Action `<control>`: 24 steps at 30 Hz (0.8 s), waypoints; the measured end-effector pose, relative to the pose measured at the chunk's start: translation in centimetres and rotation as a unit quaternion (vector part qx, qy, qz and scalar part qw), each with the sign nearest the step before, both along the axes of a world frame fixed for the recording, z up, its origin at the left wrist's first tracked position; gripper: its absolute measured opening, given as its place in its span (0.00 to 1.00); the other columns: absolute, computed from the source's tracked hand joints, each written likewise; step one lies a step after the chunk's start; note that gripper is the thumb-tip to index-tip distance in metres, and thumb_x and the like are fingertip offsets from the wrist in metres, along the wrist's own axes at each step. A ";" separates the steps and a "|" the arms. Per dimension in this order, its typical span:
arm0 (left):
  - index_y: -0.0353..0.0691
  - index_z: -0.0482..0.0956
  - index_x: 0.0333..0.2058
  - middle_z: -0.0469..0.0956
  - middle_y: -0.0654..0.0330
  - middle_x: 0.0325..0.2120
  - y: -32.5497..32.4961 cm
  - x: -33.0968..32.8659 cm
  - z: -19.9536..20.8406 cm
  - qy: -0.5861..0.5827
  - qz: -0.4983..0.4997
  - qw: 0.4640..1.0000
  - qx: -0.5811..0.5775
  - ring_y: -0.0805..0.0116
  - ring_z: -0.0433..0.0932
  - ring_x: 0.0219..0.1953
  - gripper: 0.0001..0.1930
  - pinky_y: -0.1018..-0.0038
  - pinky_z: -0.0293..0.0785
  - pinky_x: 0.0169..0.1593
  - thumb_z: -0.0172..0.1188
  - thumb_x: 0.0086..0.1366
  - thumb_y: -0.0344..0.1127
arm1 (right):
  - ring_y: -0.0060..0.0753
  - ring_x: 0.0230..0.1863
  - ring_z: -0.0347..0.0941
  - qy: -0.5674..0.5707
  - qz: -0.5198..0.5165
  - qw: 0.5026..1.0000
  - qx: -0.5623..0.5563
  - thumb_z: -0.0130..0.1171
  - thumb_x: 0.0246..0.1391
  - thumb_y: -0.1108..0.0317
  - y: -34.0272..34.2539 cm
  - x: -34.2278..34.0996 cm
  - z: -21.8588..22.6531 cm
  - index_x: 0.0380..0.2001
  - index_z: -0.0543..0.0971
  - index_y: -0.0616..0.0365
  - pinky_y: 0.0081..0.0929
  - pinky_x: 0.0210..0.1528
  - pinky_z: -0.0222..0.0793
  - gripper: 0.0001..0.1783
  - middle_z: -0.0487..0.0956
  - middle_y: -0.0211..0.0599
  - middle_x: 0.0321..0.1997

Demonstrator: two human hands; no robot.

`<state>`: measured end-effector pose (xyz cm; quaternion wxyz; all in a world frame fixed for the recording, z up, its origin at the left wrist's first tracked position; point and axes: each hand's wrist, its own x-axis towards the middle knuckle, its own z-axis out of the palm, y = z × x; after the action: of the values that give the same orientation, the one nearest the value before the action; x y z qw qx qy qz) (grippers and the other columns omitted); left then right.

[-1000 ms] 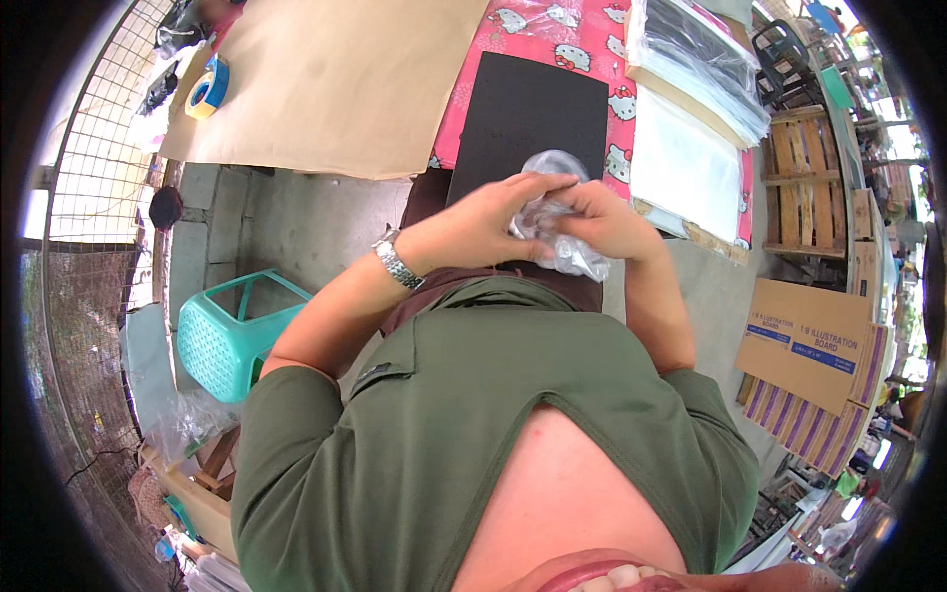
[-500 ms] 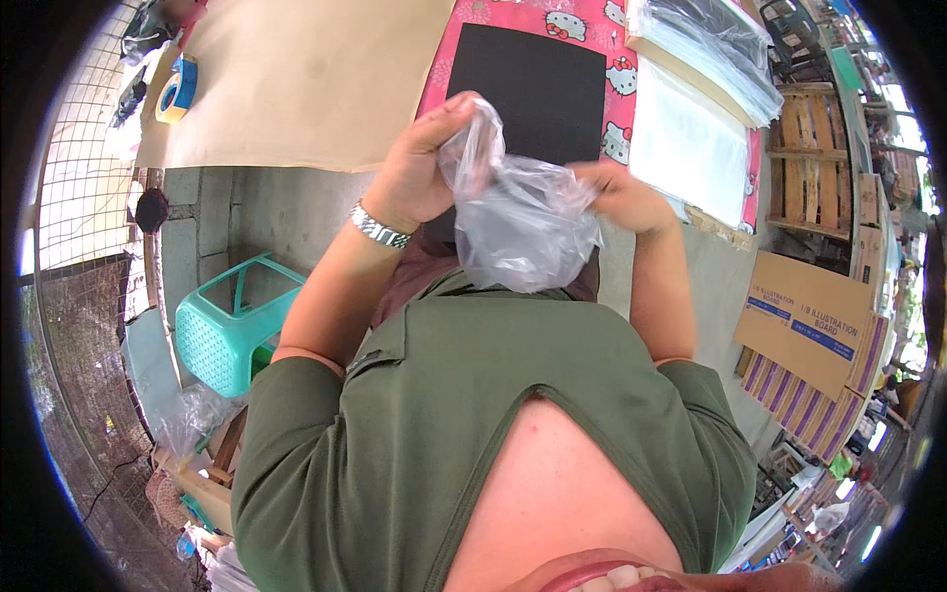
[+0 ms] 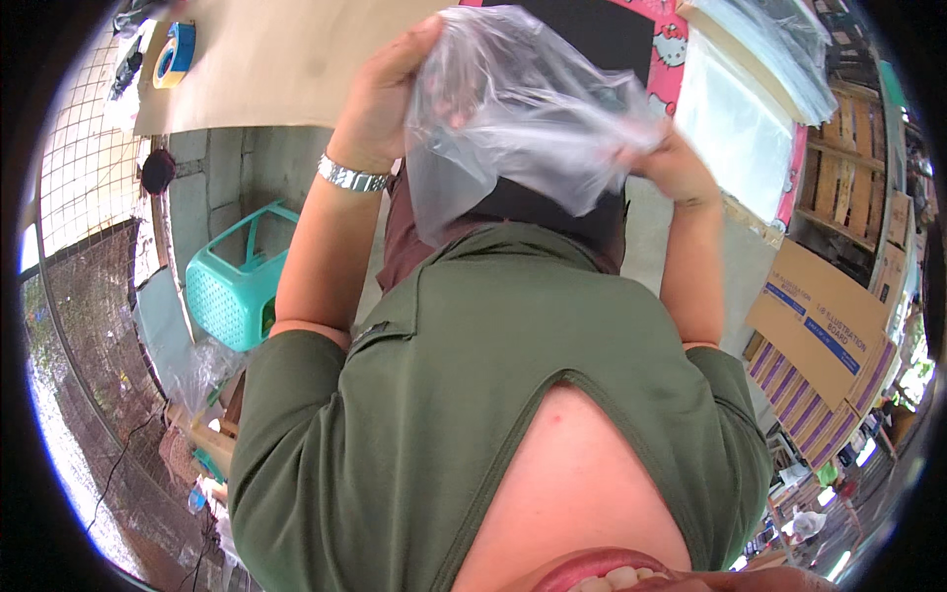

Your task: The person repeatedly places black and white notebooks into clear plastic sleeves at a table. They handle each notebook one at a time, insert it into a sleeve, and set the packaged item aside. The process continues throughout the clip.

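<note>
A clear plastic bag (image 3: 523, 118) hangs spread out between my two hands, above my lap and the table's near edge. My left hand (image 3: 387, 94), with a metal watch on its wrist, grips the bag's upper left side; some of its fingers show through the film. At the bag's right side, my right hand (image 3: 676, 163) pinches the film and is slightly blurred. Behind the bag, a black sheet (image 3: 602, 35) lies on the pink patterned table cover (image 3: 669, 49), partly hidden by the plastic.
Brown paper (image 3: 266, 69) covers the table's left part, with blue-and-yellow tape (image 3: 175, 54) at its edge. Clear plastic sleeves (image 3: 735, 128) lie at right. A turquoise stool (image 3: 232, 291) stands lower left; cardboard boxes (image 3: 819, 316) and a wooden pallet (image 3: 838, 178) are at right.
The bag has gone from bunched to spread wide. My hands have moved farther apart, the left one up and leftward, the right one rightward. The whole view has shifted slightly.
</note>
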<state>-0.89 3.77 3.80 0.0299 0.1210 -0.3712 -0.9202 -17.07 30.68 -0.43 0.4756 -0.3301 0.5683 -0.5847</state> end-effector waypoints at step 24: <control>0.33 0.69 0.49 0.75 0.58 0.42 -1.8 -0.2 -3.5 -0.020 -0.195 0.970 -0.142 0.66 0.73 0.44 0.19 0.65 0.69 0.49 0.57 0.60 0.33 | 0.22 0.27 0.71 -0.364 -0.170 0.905 -0.139 0.55 0.54 0.54 -2.2 -4.4 -1.2 0.37 0.75 0.57 0.19 0.30 0.66 0.17 0.76 0.29 0.29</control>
<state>-1.10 1.92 0.31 -0.1405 0.0589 -0.5151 -0.8435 -21.42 28.47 -1.60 0.4923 -0.0557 0.3155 -0.8094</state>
